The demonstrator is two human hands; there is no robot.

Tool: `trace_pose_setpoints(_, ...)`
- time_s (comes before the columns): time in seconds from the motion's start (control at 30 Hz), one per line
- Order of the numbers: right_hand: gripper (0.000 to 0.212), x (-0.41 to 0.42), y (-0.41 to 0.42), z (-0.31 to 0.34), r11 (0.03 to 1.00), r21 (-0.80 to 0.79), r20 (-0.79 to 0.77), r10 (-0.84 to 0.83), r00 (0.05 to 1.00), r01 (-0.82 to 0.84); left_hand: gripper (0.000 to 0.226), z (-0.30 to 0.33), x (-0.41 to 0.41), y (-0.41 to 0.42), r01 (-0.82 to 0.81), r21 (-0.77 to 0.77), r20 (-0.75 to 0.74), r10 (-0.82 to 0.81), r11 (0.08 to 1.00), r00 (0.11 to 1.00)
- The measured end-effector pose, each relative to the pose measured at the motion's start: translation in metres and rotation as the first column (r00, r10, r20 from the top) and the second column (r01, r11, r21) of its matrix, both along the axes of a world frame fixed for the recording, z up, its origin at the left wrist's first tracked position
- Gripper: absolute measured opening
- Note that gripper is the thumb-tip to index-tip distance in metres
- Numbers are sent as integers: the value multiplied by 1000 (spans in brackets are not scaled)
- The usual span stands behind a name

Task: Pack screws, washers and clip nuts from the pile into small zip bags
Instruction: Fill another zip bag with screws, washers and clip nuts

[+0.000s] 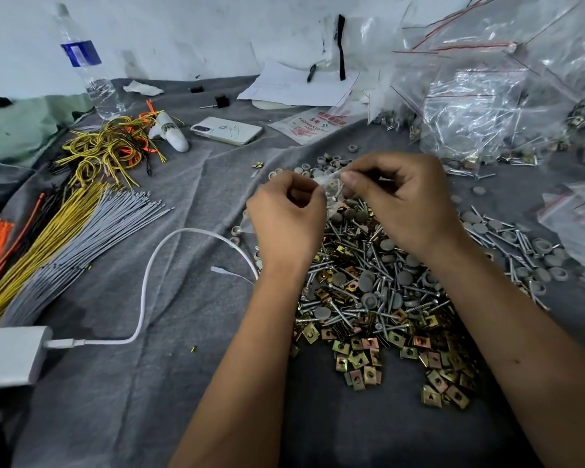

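Two hands: both are raised together above the far part of the pile, with a small zip bag (331, 184) held between them.
Left hand (286, 217): the fingers are curled and the bag's left edge is pinched between thumb and fingertips.
Right hand (402, 197): the fingers are curled and the bag's right edge is pinched, with the thumb pressed on the plastic.
Zip bag: clear and crumpled, it is held just over the pile; a screw seems to show through the plastic, but the contents cannot be told for sure.
Pile (379, 292): screws, grey washers and brass-coloured clip nuts are heaped on the grey cloth (190, 204) that covers the worktop, below and between the forearms.
Clip nuts (362, 363): most are gathered at the near edge of the pile.
Washers (331, 162): a loose group is scattered at the far edge, just beyond the hands.
Packed bags (487, 96): a heap of clear bags with red zip lines is seen at the far right, with hardware inside some.
Cable ties (65, 238): yellow, grey and orange bundles are laid at the left.
Phone (226, 130): it is laid face down beyond the pile, near a plastic bottle (88, 72).
White cable (149, 282): it is run from a grey box (11, 356) at the left edge toward the left wrist.
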State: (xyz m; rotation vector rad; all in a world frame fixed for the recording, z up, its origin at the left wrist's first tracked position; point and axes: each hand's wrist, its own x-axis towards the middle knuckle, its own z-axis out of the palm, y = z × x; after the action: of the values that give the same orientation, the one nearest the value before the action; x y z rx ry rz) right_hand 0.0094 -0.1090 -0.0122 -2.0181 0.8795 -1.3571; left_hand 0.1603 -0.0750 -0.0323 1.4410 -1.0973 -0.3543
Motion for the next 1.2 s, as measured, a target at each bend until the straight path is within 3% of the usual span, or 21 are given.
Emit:
trace_pose_setpoints(0.2,11,3,0,-4,999,1,-89,-43,995,43,11,1,0,0,-16,9,-31,16,1000,999)
trace_pose_setpoints(0.4,10,3,1,-5,997,29,-17,-75,997,76,7,2,2,-2,-60,23,-134,62,998,989)
trace_pose_setpoints(0.47,10,1,-2,-6,991,-77,-223,-128,967,113,8,2,4,-2,-73,22,-156,76,997,985)
trace_pose_setpoints(0.57,39,1,-6,-10,984,-143,-648,-172,742,104,10,2,5,-3,-108,20,-173,110,994,979)
trace_pose_setpoints(0.63,50,4,-6,-11,985,-143,-745,-174,644,101,9,2,5,-4,-118,26,-184,120,993,976)
trace_pose_setpoints(0.87,16,3,-8,-14,992,-106,-711,-127,692,73,8,0,5,-4,-113,34,-199,118,993,973)
trace_pose_setpoints(1.03,10,3,-7,-8,981,-98,-374,-195,907,170,9,-1,5,-4,-98,32,-160,102,995,982)
trace_pose_setpoints(1.13,10,1,-2,-3,973,-168,-246,-198,949,159,8,0,1,-3,-62,39,-81,65,997,995)
trace_pose_setpoints(1.2,11,1,0,-1,975,-199,-251,-143,957,94,10,0,1,-2,-42,36,-60,44,999,997)
